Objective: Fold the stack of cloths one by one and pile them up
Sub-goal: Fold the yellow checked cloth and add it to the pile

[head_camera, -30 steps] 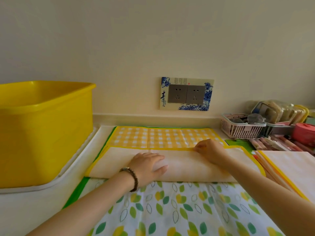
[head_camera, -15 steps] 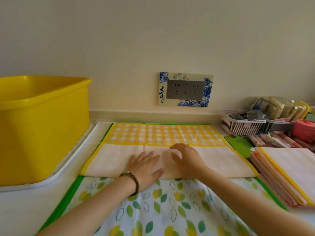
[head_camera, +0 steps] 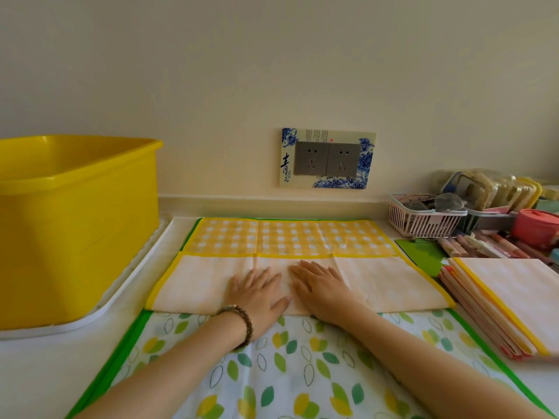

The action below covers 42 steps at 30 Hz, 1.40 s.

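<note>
At the surface's left edge a large yellow plastic tub (head_camera: 75, 222) stands on a white tray (head_camera: 127, 285); only the upper part of its inner wall shows. Just beside the tray, in the middle of the surface, a yellow-checked cloth with a yellow border (head_camera: 287, 237) lies folded on itself, its pale peach reverse forming a band nearest the person and the checked strip lying toward the back edge. Its long axis runs left to right, parallel to that edge, on top of a green-bordered leaf-print cloth (head_camera: 302, 373). The left hand (head_camera: 257, 294), with a bead bracelet (head_camera: 242, 322) at the wrist, and the right hand (head_camera: 320, 288) press flat side by side on the band's middle, fingers straight and pointing backward. At the right edge sits a pile of folded cloths (head_camera: 514, 297). In the back right corner, a pink slotted basket (head_camera: 423, 219) holds small dark items, too jumbled to name.
</note>
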Each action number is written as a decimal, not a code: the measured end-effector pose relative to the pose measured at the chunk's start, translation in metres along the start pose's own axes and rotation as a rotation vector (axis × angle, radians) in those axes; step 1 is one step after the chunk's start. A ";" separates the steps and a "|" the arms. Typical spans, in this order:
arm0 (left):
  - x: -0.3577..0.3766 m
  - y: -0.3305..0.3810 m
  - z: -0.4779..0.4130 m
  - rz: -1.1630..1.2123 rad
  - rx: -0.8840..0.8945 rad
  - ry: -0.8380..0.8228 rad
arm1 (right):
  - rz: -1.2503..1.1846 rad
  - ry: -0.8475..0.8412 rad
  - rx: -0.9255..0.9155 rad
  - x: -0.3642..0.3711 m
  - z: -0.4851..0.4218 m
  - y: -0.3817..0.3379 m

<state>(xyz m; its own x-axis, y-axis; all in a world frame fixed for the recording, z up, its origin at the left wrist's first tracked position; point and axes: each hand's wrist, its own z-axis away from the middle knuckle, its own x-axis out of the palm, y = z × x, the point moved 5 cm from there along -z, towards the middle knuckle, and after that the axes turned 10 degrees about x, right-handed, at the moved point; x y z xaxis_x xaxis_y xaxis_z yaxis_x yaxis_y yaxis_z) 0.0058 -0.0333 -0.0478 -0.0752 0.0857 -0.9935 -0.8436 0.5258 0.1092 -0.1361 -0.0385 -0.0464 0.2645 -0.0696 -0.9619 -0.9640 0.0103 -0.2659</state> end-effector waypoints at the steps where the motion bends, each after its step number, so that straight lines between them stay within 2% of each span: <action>1: 0.000 0.000 0.000 0.003 0.000 0.002 | 0.007 -0.019 0.002 0.000 0.000 0.004; 13: -0.002 0.000 0.001 -0.033 0.021 -0.006 | 0.126 -0.085 0.246 -0.034 0.011 0.121; 17: -0.002 0.000 0.002 -0.026 0.021 0.002 | 0.143 -0.087 0.289 -0.040 0.012 0.139; 23: 0.002 -0.002 0.001 0.005 0.011 -0.016 | 0.159 -0.095 0.316 -0.044 0.008 0.126; 28: 0.000 0.000 0.002 0.002 0.003 -0.018 | 0.094 -0.019 0.096 -0.041 -0.012 0.057; 33: 0.002 0.000 0.003 0.027 -0.020 -0.017 | 0.054 -0.086 0.038 -0.014 -0.023 0.009; 42: 0.002 -0.011 0.010 0.036 0.025 -0.044 | 0.041 -0.055 0.066 0.003 -0.017 0.006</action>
<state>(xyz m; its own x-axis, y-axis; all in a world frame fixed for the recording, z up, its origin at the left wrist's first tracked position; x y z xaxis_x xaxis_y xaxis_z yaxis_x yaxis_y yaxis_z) 0.0198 -0.0307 -0.0507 -0.0816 0.1420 -0.9865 -0.8272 0.5425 0.1465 -0.1418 -0.0553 -0.0495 0.2277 -0.0129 -0.9736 -0.9706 0.0776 -0.2280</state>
